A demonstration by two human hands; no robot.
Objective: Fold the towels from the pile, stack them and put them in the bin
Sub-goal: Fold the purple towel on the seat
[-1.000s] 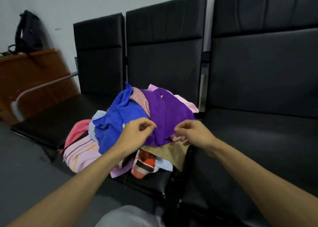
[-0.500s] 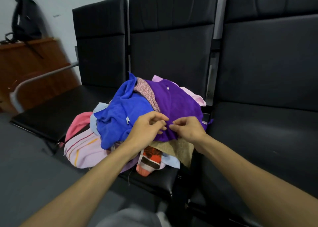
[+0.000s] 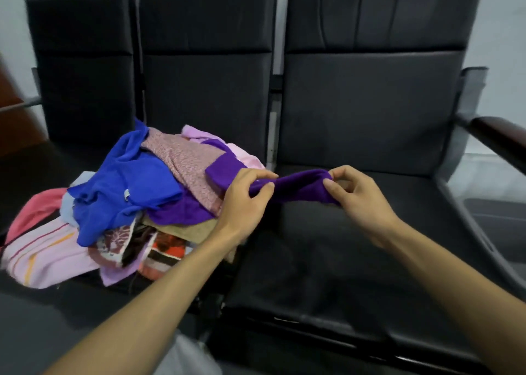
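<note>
Here, both hands pinch the soft purple towel [image 3: 296, 186] taut.

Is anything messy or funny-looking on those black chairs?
The heap of crumpled colourful towels on the row of black padded chairs is a jumble, none folded. The left hand and right hand pinch a purple fleece towel stretched, one end lying on the heap. Nothing looks torn or spilled.

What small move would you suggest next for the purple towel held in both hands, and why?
Probably draw the purple towel rightward onto the right-hand seat: the left hand and right hand pinch it, but its tail lies on the pile.
</note>
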